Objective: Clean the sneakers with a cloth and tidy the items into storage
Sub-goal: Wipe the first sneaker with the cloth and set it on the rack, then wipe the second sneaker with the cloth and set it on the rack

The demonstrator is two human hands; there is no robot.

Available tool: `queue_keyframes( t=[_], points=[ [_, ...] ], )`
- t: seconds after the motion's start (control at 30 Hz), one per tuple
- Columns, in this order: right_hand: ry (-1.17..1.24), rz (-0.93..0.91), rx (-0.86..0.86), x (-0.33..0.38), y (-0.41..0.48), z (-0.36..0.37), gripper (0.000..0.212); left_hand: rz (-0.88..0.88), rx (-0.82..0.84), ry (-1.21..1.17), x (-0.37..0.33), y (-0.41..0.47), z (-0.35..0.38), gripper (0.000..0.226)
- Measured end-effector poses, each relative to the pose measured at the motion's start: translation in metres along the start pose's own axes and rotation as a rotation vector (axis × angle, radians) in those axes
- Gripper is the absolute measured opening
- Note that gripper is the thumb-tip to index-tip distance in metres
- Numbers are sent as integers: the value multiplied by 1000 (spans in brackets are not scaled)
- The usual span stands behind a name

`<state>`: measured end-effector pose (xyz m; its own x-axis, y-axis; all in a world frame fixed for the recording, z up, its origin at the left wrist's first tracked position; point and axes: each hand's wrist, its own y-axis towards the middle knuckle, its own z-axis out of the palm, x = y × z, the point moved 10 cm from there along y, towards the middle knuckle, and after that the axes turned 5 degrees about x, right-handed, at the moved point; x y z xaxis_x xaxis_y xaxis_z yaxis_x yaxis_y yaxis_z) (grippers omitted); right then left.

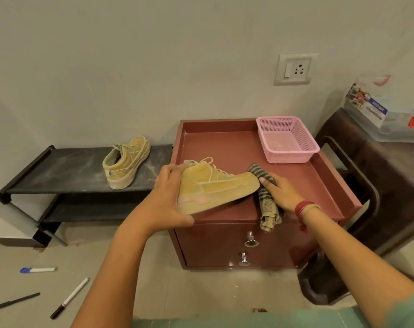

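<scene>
My left hand (168, 197) grips the heel of a tan sneaker (215, 185), holding it on its side above the front of the maroon cabinet top (227, 147). My right hand (275, 192) holds a striped grey-and-beige cloth (267, 209) against the sneaker's toe; the cloth's end hangs over the cabinet's front edge. The second tan sneaker (126, 162) stands on the top shelf of the black shoe rack (66, 169) to the left, toe toward the wall.
An empty pink basket (287, 140) sits at the back right of the cabinet top. Two drawer knobs (249, 240) face me. Pens and markers (68, 298) lie on the floor at lower left. A dark chair (367, 185) stands to the right.
</scene>
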<state>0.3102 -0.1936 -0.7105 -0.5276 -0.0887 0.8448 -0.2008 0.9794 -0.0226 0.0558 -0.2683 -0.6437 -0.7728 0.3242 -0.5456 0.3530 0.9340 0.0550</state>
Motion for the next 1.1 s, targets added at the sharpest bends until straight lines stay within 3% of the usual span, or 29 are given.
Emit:
queue_keyframes(
  t=[0.13,0.27,0.4,0.57,0.7,0.83,0.9,1.0,1.1],
  points=[
    [128,40,-224,14,-3,-22,31,-19,-30,113,8,-10,-3,103],
    [447,-3,-440,53,-31,-53,23,164,-193,240,-30,-18,-12,97],
    [577,-33,-422,70,-65,-54,24,221,-414,359,-57,-31,-21,93],
    [487,245,-255,35,-73,-11,29,158,-577,438,-58,-47,-33,86],
    [434,297,-275,28,-42,0,32,103,-686,403,-46,-62,-51,78],
    [240,203,-331,42,-10,2,33,31,-765,382,-22,-67,-73,84],
    [-70,126,-389,59,-7,-1,31,-18,-808,381,-5,-69,-83,86],
    [-568,-177,-511,106,-15,10,39,-121,-797,397,27,-61,-94,99],
    [-823,-231,-286,99,-5,62,44,-201,-739,403,61,-40,-99,100]
  ],
)
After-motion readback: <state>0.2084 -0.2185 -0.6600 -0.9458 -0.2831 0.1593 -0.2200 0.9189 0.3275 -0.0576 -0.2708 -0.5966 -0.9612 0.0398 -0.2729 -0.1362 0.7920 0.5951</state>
